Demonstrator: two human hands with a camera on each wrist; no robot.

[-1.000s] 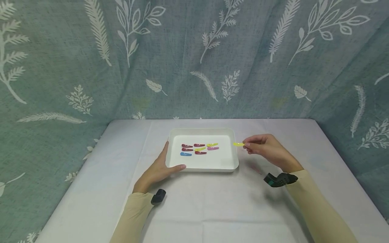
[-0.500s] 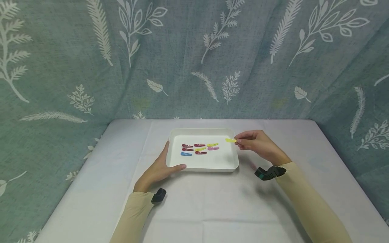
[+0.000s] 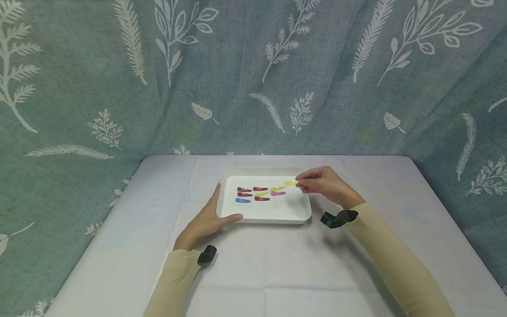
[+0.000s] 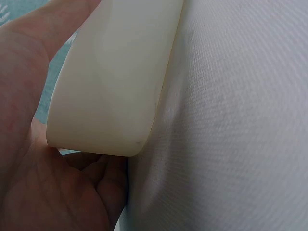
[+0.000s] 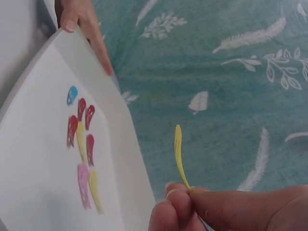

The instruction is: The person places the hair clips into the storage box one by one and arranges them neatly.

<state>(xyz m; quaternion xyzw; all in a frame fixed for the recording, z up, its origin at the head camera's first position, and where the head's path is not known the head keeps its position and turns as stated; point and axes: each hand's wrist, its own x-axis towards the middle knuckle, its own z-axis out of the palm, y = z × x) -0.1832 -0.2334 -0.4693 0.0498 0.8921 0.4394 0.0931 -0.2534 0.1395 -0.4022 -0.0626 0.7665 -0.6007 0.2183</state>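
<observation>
My right hand (image 3: 326,186) pinches a yellow snap hair clip (image 3: 290,183) by one end, between thumb and fingertips. It is over the right part of a shallow white tray (image 3: 273,213). In the right wrist view the held yellow clip points up, slim and slightly bent. My left hand (image 3: 203,224) holds the tray's front left corner, thumb on the front rim and fingers along the left side. On the tray floor lie several dark red clips (image 3: 262,199), a blue clip (image 3: 243,200), a pink clip (image 3: 278,193) and two yellow clips (image 3: 277,189).
A white cloth (image 3: 261,264) covers the table under the tray. Behind it hangs a blue-green curtain (image 3: 237,79) with white leaf prints. Both wrists carry a dark camera strap (image 3: 339,219).
My right hand has moved left with the yellow hair clip, from beside the tray's right edge to above its inside. The left hand and the other clips have stayed in place.
</observation>
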